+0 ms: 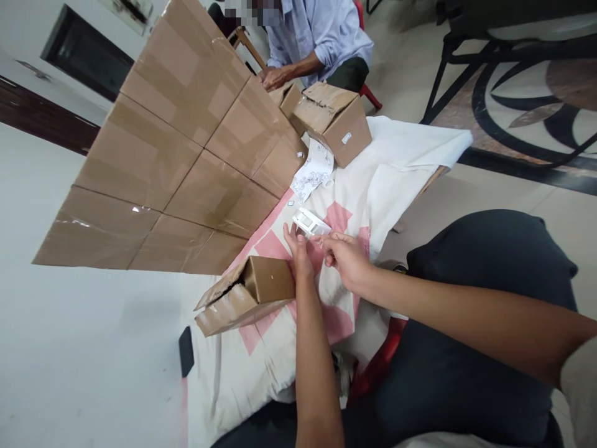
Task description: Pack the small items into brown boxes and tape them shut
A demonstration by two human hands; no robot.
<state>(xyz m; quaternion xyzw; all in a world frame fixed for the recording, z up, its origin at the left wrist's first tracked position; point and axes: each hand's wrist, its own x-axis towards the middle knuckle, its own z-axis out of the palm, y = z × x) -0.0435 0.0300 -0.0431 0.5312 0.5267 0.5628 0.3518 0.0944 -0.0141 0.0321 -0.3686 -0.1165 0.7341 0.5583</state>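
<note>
A small white device (311,222) with a greyish window in its face is just beyond my two hands, above the cloth. My left hand (300,250) is at its near left end, fingers stretched out and apart; whether they touch it I cannot tell. Close to the device's right end, my right hand (344,256) has its fingers curled together in a pinch. What they hold, if anything, is too small to make out. A cardboard box (273,280) with torn flaps lies just left of my left forearm.
A tall wall of taped cartons (186,143) rises on the left. Farther back are another opened box (345,130) and a printed white sheet (314,168). A person in a light blue shirt (298,31) sits beyond. A black phone-like object (186,351) lies at the cloth's (252,379) left edge.
</note>
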